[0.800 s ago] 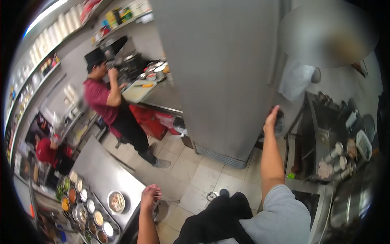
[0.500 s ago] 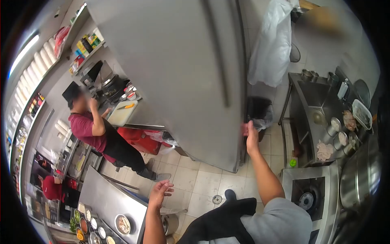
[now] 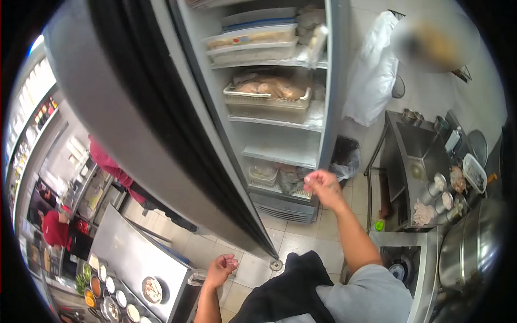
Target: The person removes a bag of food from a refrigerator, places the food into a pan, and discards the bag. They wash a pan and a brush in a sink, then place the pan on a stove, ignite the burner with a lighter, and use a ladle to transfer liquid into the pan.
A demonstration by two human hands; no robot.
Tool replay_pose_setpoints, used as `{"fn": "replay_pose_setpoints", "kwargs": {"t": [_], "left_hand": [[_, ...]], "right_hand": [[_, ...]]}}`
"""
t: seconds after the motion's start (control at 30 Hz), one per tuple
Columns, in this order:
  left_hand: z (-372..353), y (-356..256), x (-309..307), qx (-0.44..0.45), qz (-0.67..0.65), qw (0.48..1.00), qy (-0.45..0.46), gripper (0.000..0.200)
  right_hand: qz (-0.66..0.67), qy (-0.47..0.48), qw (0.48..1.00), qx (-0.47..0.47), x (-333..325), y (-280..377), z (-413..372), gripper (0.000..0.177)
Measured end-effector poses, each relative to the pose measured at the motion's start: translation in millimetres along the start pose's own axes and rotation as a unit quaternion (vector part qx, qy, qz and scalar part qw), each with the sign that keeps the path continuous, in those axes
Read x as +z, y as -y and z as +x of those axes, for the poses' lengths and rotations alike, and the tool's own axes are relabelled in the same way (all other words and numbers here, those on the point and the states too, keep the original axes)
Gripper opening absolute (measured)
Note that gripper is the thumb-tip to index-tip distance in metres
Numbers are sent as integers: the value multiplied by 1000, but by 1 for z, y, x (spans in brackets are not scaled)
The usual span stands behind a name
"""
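Note:
The refrigerator door (image 3: 134,124) stands wide open, swung to the left, showing the shelves inside. My right hand (image 3: 326,188) hovers in front of the lowest shelf, beside the plastic bags (image 3: 292,178), its fingers loosely bent and nothing visible in them. Down by the steel table's edge, my left hand (image 3: 221,270) is in the air with half-curled fingers, open and without an object. On a middle shelf sits a white basket (image 3: 266,99) of what looks like raw poultry. Above it are stacked lidded plastic containers (image 3: 253,46).
At left is a steel table (image 3: 121,237) with a bowl (image 3: 152,289) and several ingredient containers. A steel sink unit (image 3: 414,140) and a stove (image 3: 398,258) stand at right. A lined bin (image 3: 344,156) is beside the refrigerator. Two other people (image 3: 56,229) (image 3: 116,167) are at left.
The refrigerator door has swung open to the left, revealing the shelves and partly hiding the nearer person. My right hand has come off the door edge; my left hand is slightly lower.

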State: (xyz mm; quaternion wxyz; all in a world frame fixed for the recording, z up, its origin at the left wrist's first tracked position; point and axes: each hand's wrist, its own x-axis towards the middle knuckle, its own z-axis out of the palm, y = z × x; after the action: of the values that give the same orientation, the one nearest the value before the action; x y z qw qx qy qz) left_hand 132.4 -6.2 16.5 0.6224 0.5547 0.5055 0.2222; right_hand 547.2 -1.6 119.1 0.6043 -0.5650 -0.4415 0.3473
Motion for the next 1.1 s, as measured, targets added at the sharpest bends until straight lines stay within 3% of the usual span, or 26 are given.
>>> {"fn": "replay_pose_setpoints", "kwargs": {"t": [0.1,0.17,0.3,0.33,0.4,0.5,0.6,0.63,0.73,0.77,0.8,0.83,0.87,0.9,0.93,0.97,1.07,1.1], "left_hand": [[-17,38,-5,-14,10,999,-32,38],[-31,48,-6,-22,25,998,-55,35],[-43,64,-13,-82,83,993,-19,38],[-45,60,-9,-83,103,991,-18,39],[-36,53,-1,-74,94,993,-2,38],[-9,32,15,-83,126,989,-5,36],[52,32,28,-65,75,994,40,36],[75,13,36,-63,32,996,60,37],[143,-128,64,102,67,992,-17,36],[164,-172,70,110,65,991,-33,33],[196,-190,75,219,55,972,-59,28],[224,-226,83,331,62,938,-80,24],[249,-262,90,372,106,916,-103,24],[273,-300,99,479,183,843,-163,28],[284,-345,109,505,207,824,-153,31],[305,-377,115,593,281,729,-198,40],[359,-429,119,605,333,699,-186,33],[372,-440,116,576,398,697,-156,28]], "right_hand": [[-92,-30,990,-99,4,35,50,14],[-203,-44,964,-165,9,64,96,14],[-360,-33,904,-226,25,105,203,17],[-360,-26,904,-228,27,103,229,17],[-492,-77,836,-230,33,102,273,16],[-541,-48,814,-204,35,101,311,16],[-554,-10,814,-175,34,110,318,17],[-558,-6,812,-171,29,112,318,17],[-510,-18,829,-229,13,118,304,23],[-511,-60,826,-230,7,120,293,27],[-512,-103,821,-230,1,120,291,34],[-515,-100,820,-228,0,118,296,34],[-554,-79,813,-164,4,114,298,40],[-588,-60,800,-101,5,110,303,45],[-579,-42,811,-68,5,105,311,58],[-579,-44,812,-64,4,104,316,58],[-557,-47,826,-73,-5,94,331,70],[-504,-12,860,-81,-15,80,343,76]]}}
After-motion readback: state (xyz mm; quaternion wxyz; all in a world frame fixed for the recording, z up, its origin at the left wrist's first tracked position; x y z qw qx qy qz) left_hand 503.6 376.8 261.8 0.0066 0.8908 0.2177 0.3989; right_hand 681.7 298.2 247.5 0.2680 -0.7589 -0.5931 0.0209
